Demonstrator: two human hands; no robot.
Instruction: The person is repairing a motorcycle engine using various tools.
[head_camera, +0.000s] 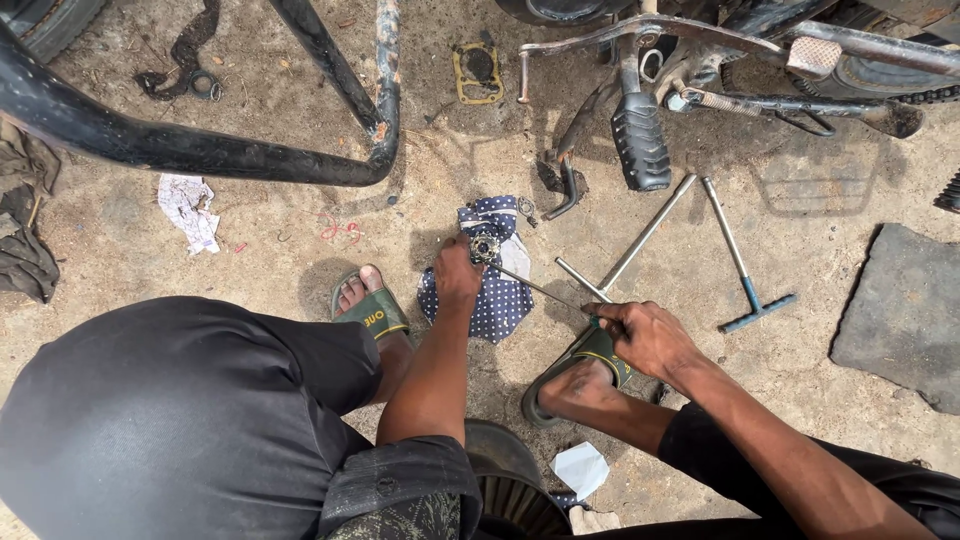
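A small round metal part (484, 247) sat on a dotted navy cloth (490, 290) spread over the gritty ground (300, 210). The left hand (457, 275) pinched it fast, while the right hand (645, 335) was closed round a thin steel screwdriver (540, 290) whose tip met the part. Two long T-handled wrenches (745, 265) lay just beyond, near a ribbed rubber footpeg (640, 140).

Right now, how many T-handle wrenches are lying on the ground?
2. A long steel one lies right of the dotted cloth, its crossbar by the right hand. A blue-handled one lies farther right, near the stone slab. Others may be hidden under the motorcycle.
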